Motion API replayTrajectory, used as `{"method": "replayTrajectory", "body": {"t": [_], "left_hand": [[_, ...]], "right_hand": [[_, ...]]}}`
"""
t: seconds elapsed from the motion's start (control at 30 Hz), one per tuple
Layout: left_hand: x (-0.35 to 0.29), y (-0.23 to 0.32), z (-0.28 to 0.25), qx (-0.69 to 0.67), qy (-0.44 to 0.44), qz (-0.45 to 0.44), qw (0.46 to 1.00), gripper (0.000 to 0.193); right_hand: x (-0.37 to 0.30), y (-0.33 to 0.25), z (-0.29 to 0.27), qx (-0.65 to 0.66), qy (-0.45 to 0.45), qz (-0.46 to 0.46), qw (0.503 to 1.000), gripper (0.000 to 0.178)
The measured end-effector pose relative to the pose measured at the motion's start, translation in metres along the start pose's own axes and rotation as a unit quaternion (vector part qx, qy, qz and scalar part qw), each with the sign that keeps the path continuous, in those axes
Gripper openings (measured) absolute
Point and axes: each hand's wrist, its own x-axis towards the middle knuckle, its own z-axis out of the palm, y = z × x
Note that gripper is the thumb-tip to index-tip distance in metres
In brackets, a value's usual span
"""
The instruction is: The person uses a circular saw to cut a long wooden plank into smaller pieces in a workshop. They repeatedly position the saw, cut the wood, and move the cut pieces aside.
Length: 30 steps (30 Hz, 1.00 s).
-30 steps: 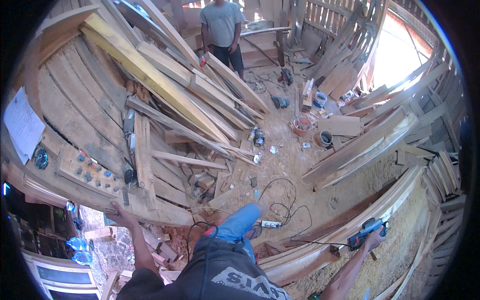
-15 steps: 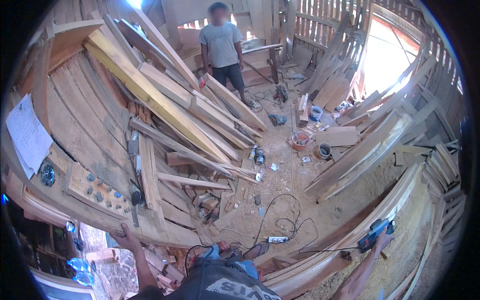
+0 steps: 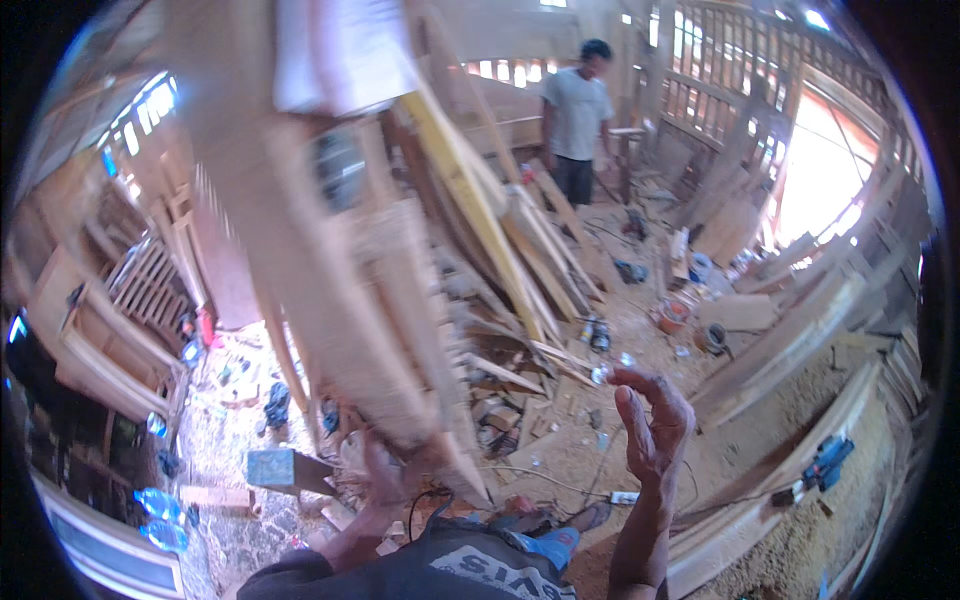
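Note:
A large wooden panel stands steeply tilted in front of me on the left, smeared by motion. White papers and a round dark object show near its upper part. My left hand, blurred, is closed on the panel's lower edge. Raised at the right, my right hand holds nothing, its fingers bent and its thumb apart. Beyond it, a blue and black corded power tool rests on the long boards at the right.
A person stands at the back. Long timbers lean behind the panel. Offcuts and a power strip lie on the sawdust-covered floor. At the lower left are a blue-grey block and plastic bottles. Buckets stand farther off.
The panel has swung up from lying low at the left to steeply tilted, papers with it. My right hand has let go of the power tool and come up toward the middle.

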Motion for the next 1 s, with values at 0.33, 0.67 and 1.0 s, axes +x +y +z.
{"method": "replayTrajectory", "body": {"t": [0.33,0.67,1.0], "left_hand": [[0.237,-0.02,-0.163,-0.13,0.155,0.132,0.97,0.017],[0.545,-0.002,-0.166,-0.033,0.109,0.16,0.98,0.026],[0.584,0.015,-0.075,-0.058,0.026,0.077,0.995,0.05]], "right_hand": [[-0.006,-0.168,0.179,-0.082,0.182,-0.233,0.952,0.049],[0.073,-0.33,0.228,-0.234,0.114,-0.582,0.771,0.016],[0.227,-0.44,0.324,-0.421,0.031,-0.365,0.83,0.022]]}}
